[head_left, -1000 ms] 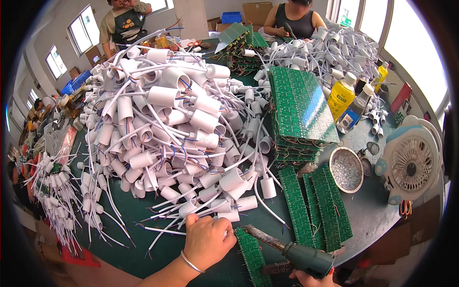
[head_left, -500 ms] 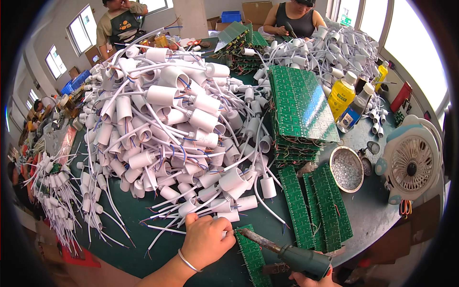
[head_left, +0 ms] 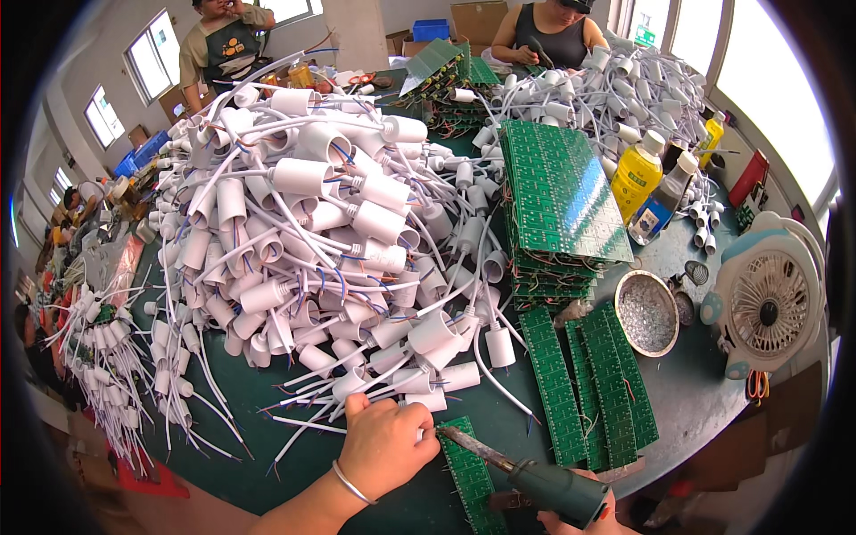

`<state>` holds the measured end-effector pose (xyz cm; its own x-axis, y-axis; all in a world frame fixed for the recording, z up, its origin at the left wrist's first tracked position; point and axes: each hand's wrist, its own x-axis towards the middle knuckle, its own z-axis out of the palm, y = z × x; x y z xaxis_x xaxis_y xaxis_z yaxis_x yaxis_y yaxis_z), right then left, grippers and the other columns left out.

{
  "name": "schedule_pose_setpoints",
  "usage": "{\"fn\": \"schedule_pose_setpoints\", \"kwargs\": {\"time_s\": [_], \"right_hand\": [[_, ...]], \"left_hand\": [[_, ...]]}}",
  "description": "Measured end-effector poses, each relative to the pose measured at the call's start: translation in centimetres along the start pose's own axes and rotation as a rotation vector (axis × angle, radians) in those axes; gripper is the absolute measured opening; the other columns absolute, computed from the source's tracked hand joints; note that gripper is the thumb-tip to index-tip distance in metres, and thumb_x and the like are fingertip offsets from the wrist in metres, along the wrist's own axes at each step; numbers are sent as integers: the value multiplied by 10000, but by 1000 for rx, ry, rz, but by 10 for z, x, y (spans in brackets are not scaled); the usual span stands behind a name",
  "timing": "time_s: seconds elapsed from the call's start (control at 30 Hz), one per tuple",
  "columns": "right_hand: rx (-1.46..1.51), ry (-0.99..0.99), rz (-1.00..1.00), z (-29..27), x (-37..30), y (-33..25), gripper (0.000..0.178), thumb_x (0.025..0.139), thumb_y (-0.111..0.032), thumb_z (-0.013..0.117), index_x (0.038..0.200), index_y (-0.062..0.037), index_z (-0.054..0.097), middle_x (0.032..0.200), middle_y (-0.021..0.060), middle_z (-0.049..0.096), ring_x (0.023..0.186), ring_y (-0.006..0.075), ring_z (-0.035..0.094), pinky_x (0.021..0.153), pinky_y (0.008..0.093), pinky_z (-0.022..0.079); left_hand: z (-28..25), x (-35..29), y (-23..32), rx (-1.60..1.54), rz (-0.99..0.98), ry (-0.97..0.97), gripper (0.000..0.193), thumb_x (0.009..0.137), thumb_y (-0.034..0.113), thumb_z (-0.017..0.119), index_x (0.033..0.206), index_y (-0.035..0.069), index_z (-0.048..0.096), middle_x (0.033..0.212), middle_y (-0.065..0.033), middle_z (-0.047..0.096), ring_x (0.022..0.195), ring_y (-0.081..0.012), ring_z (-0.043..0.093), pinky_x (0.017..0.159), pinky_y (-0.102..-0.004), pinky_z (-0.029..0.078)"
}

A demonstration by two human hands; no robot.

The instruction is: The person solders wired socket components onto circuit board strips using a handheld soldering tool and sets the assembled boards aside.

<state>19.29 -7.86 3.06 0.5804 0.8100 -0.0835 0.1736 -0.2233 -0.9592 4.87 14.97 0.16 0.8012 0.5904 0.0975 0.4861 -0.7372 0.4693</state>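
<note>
My left hand (head_left: 390, 446), with a metal bangle on the wrist, is closed in a pinch at the top corner of a narrow green circuit board strip (head_left: 471, 473). A bit of white shows between its fingers, too small to name. In my right hand (head_left: 584, 519) is a soldering iron (head_left: 544, 486) with a dark green handle, gripped at the picture's lower edge. Its dark tip points left and rests at or just above the same board corner, close to my left fingertips. Just beyond my left hand lies a heap of white lamp sockets (head_left: 379, 223) with white cables.
Right of the iron lie several board strips (head_left: 553, 383) below a tall stack of green circuit panels (head_left: 557, 192). A round bowl (head_left: 669, 308), bottles (head_left: 637, 174) and a fan (head_left: 767, 303) stand at the right. Two people (head_left: 553, 36) (head_left: 223, 45) are across the table.
The soldering iron and my right hand have shifted slightly to the left and down. My left hand stays almost where it was. The person at the back right has moved a little.
</note>
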Motion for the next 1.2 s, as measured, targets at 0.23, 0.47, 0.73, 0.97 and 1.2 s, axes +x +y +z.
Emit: {"fn": "schedule_pose_setpoints", "kwargs": {"time_s": [0.23, 0.47, 0.73, 0.97, 1.2], "right_hand": [[-51, -39, -17, -9, 4, -4, 200, 725, -17, 683, 921, 0, 650, 857, 120, 659, 738, 224, 622, 688, 342, 490], [12, 3, -11, -4, 4, -4, 189, 735, 1, 664, 923, 6, 651, 779, 78, 643, 677, 177, 599, 645, 320, 484], [0, -42, -17, -3, 6, 0, 204, 747, -14, 679, 948, 6, 650, 891, 98, 656, 792, 200, 612, 734, 331, 491], [-6, -51, -39, -6, 4, 7, 237, 777, -45, 681, 1005, 5, 639, 851, 93, 665, 749, 181, 621, 696, 316, 497], [218, 70, 97, -18, -5, 11, 220, 865, -48, 601, 1072, 22, 625, 762, 74, 666, 669, 156, 620, 636, 299, 510]], "left_hand": [[-2, 2, 3, 25, 14, 14, 101, 685, 186, 696, 670, 161, 599, 535, 35, 531, 583, -176, 552, 726, -369, 268], [-2, 2, 3, 19, -2, 2, 90, 686, 197, 693, 674, 164, 611, 548, 29, 554, 590, -181, 565, 728, -373, 270], [-3, 3, 4, 28, -29, -34, 67, 669, 198, 686, 691, 171, 629, 559, 27, 545, 594, -187, 546, 749, -361, 273], [-2, 2, 4, 59, -19, -19, 68, 671, 193, 683, 687, 170, 622, 559, 32, 545, 589, -183, 546, 746, -362, 273], [-2, 1, 5, 49, -13, -18, 69, 671, 189, 685, 691, 164, 624, 555, 29, 545, 585, -187, 544, 742, -358, 275]]}}
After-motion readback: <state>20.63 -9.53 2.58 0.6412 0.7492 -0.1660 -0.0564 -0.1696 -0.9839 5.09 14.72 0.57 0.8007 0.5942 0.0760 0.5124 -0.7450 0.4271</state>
